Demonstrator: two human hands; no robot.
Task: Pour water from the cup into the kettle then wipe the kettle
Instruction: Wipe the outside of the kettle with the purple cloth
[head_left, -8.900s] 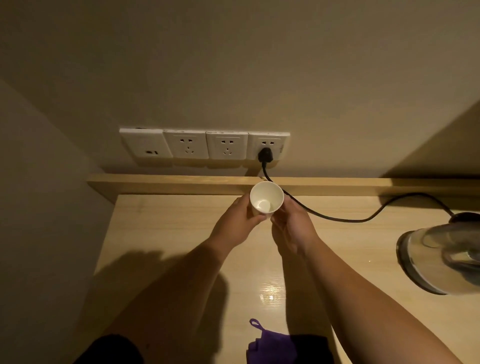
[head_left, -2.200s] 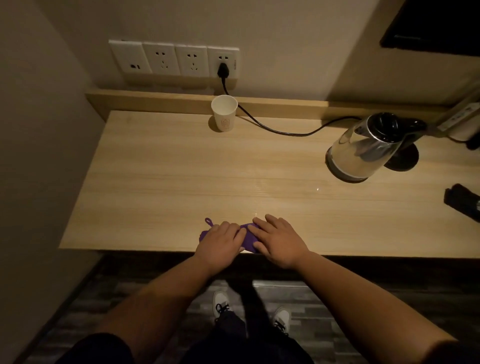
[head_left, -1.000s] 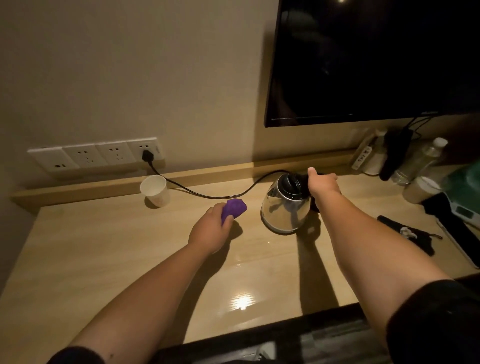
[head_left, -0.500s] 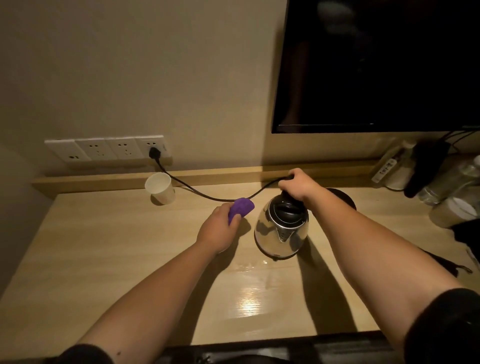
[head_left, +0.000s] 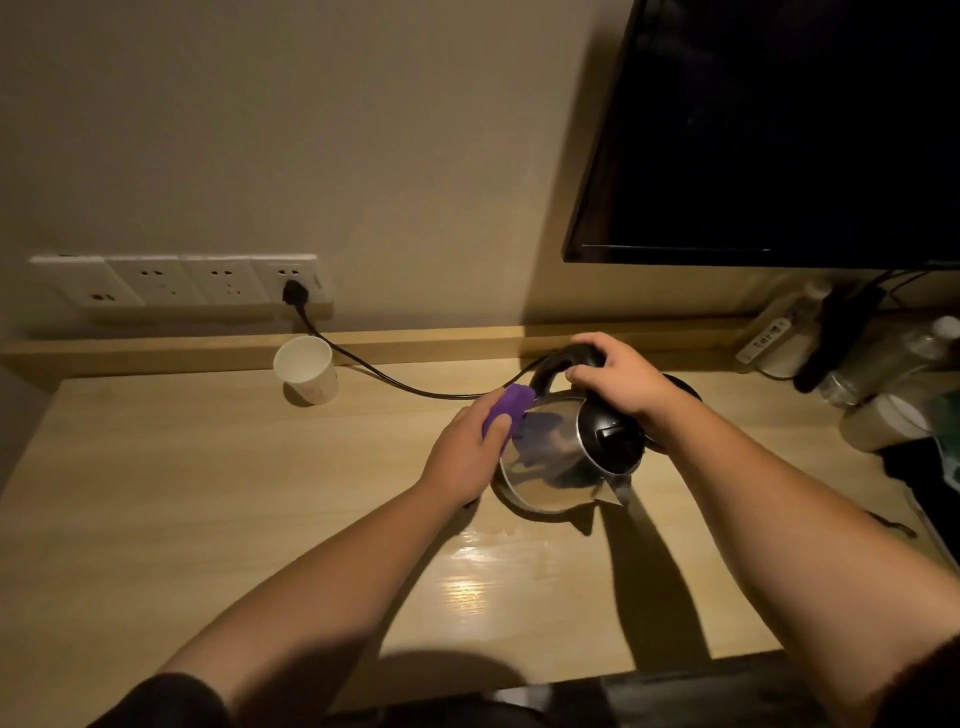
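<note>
A steel kettle (head_left: 558, 457) with a black lid stands on the wooden desk (head_left: 208, 493), tilted with its spout toward me. My right hand (head_left: 618, 382) grips its black handle at the far side. My left hand (head_left: 465, 449) holds a purple cloth (head_left: 509, 408) pressed against the kettle's left flank. The white paper cup (head_left: 306, 369) stands upright at the back left, near the wall ledge, apart from both hands.
A black power cord (head_left: 395, 384) runs from the wall sockets (head_left: 176, 280) across the desk to the kettle's base (head_left: 680, 387) behind my right hand. A dark screen (head_left: 779, 130) hangs at upper right. Bottles and dark items (head_left: 883, 374) crowd the right end of the desk.
The kettle has come off its base toward me and tilted. My left hand brought the purple cloth from beside the kettle onto its side. The cup has not moved.
</note>
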